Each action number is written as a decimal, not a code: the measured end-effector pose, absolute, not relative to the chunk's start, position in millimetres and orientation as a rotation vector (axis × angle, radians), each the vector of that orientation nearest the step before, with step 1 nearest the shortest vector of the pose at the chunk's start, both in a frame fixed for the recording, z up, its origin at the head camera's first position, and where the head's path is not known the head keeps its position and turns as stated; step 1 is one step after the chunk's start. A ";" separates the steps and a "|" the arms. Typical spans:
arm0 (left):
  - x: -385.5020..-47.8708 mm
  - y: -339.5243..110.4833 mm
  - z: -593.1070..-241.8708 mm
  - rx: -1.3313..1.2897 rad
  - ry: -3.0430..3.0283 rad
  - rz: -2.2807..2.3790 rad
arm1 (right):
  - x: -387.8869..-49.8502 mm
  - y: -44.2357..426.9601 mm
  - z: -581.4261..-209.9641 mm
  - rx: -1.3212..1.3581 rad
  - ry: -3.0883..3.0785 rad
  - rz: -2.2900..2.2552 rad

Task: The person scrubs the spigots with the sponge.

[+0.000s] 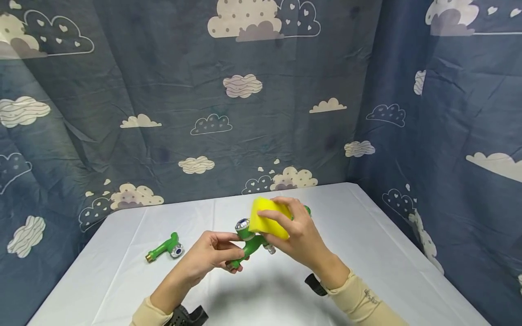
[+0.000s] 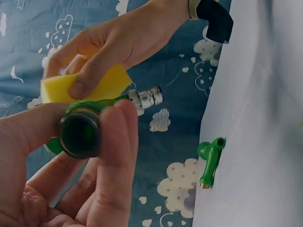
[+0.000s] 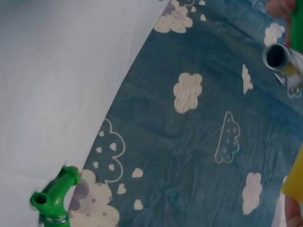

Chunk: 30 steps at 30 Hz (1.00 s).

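Note:
A green water tap (image 1: 253,244) with a clear, faceted-looking knob (image 1: 242,223) is raised above the table. My left hand (image 1: 214,253) grips its threaded end between thumb and fingers. In the left wrist view that round dark-rimmed end faces the camera, and a silver metal nozzle (image 2: 150,96) sticks out beyond my fingers. My right hand (image 1: 299,231) holds a yellow sponge (image 1: 267,218), thumb on one side and fingers on the other. The sponge lies close against the tap's body beside the knob; the contact itself is hidden. Only the sponge's edge (image 3: 296,182) enters the right wrist view.
Another green tap (image 1: 165,247) lies on the white-covered table (image 1: 122,280) at the left, its brass end toward me. One more green tap (image 3: 57,191) lies at the right, mostly hidden behind my right hand in the head view. Dark cloud-patterned cloth (image 1: 171,90) hangs around the table.

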<state>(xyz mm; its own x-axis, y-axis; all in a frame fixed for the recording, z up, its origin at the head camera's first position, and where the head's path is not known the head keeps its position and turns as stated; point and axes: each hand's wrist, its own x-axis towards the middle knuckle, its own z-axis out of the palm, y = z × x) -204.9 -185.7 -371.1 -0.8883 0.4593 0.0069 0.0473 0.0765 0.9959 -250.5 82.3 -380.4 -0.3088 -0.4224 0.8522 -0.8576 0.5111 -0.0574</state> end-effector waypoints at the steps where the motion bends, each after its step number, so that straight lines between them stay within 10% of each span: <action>1: -205.1 -186.0 -370.7 0.505 2.116 1.867 | -251.0 84.0 -379.3 1.027 -1.933 0.680; 20: -195.9 -171.8 -375.5 0.714 3.355 1.315 | -248.4 77.5 -381.1 1.153 -1.877 0.636; 30: -207.1 -182.0 -373.5 0.437 2.406 1.943 | -251.0 82.9 -378.4 1.048 -1.926 0.762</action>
<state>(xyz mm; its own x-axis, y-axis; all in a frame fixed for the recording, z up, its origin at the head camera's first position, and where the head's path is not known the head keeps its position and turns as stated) -207.1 -182.0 -373.5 -0.9606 0.2271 0.1599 0.2041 0.1867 0.9610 -251.0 82.9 -378.4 -0.3396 -0.3899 0.8559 -0.8701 0.4759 -0.1283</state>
